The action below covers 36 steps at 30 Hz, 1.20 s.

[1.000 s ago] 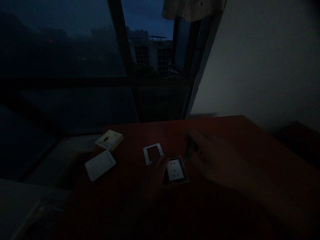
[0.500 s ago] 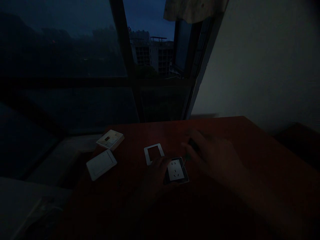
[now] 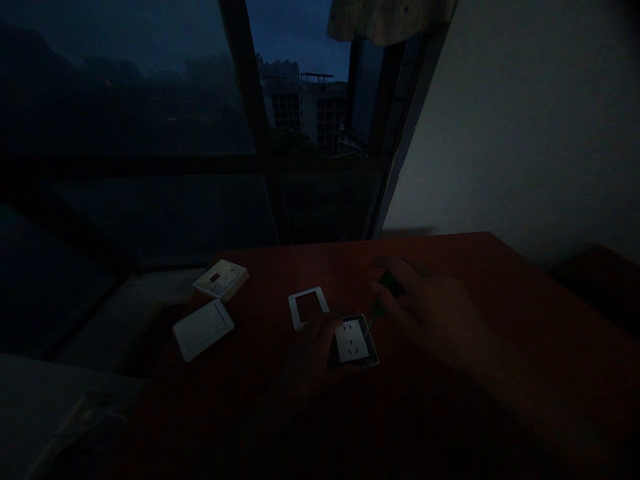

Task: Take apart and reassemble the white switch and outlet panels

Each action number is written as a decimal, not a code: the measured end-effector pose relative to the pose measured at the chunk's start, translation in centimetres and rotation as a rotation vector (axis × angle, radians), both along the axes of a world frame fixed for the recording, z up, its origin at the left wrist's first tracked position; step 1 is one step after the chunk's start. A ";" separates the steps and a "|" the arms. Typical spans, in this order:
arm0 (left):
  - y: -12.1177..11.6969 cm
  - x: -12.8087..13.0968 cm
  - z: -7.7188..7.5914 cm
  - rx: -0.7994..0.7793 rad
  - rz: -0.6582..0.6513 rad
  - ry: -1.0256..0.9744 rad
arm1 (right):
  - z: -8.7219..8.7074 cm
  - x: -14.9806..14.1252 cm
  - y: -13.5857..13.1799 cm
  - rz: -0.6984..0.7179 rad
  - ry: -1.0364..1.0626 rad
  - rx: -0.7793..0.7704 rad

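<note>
A white wall socket (image 3: 352, 341) in a dark frame lies on the reddish table (image 3: 450, 373). My left hand (image 3: 313, 353) rests against the socket's left side, fingers curled on its edge. My right hand (image 3: 425, 307) is closed around a screwdriver (image 3: 381, 297) with a dark handle; its thin tip touches the socket's upper right edge. The scene is very dark.
A white rectangular cover frame (image 3: 307, 307) lies just behind the socket. Two white switch plates (image 3: 203, 328) (image 3: 221, 279) sit at the table's left edge. A window (image 3: 300, 120) stands behind the table and a pale wall (image 3: 525, 120) to the right.
My right hand has turned slightly around the screwdriver while the tip stays at the socket. The left hand and socket have not moved.
</note>
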State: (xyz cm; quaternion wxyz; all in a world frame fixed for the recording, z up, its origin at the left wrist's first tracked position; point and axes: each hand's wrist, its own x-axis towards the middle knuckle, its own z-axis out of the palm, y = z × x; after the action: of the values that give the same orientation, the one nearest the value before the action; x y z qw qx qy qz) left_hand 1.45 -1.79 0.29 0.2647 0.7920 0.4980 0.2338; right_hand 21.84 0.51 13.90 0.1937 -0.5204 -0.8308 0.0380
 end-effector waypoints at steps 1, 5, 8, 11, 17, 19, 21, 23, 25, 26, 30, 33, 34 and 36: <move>0.0 0.0 0.1 0.000 -0.002 0.006 | 0.1 0.1 -0.1 0.050 0.035 -0.015; 0.0 -0.1 0.0 0.000 -0.004 0.010 | 0.4 0.5 -0.5 0.173 0.092 -0.052; 0.0 -0.2 -0.2 0.002 -0.020 0.002 | 0.3 0.3 -0.6 0.067 -0.022 -0.010; 0.0 -0.3 -0.4 0.010 -0.013 -0.005 | 0.1 0.1 -0.7 0.010 -0.040 0.004; 0.0 -0.1 0.0 0.008 -0.009 0.004 | 0.2 0.1 -0.8 0.127 0.070 -0.046; 0.0 0.0 0.3 -0.001 -0.004 0.008 | 0.3 0.1 -0.8 0.034 -0.018 -0.018; 0.0 0.0 0.4 -0.010 -0.007 0.008 | 0.4 0.1 -0.9 -0.026 -0.070 0.005; 0.0 0.0 0.4 -0.011 -0.011 0.004 | 0.5 0.1 -1.0 0.021 -0.024 -0.008; -0.1 0.0 0.3 -0.010 -0.003 0.002 | 0.4 0.2 -1.1 0.099 0.044 -0.036; -0.1 -0.1 0.2 -0.011 0.003 0.000 | 0.4 0.2 -1.0 0.100 0.044 -0.039; -0.1 -0.1 0.0 -0.009 0.007 -0.005 | 0.3 0.3 -0.8 -0.126 -0.160 0.019; 0.0 -0.1 -0.1 -0.005 -0.002 0.003 | 0.5 0.2 -1.0 -0.056 -0.106 0.004; 0.0 -0.1 -0.1 -0.006 -0.003 0.003 | 0.5 0.2 -1.1 0.013 -0.052 -0.012; 0.0 -0.2 -0.2 -0.003 -0.002 -0.002 | 0.4 0.1 -1.2 0.104 0.029 -0.032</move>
State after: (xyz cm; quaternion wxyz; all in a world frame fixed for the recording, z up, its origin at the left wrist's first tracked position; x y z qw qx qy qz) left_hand 1.29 -1.81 0.12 0.2667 0.7918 0.4974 0.2333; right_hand 21.95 -0.69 14.30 0.1952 -0.4788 -0.8532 0.0687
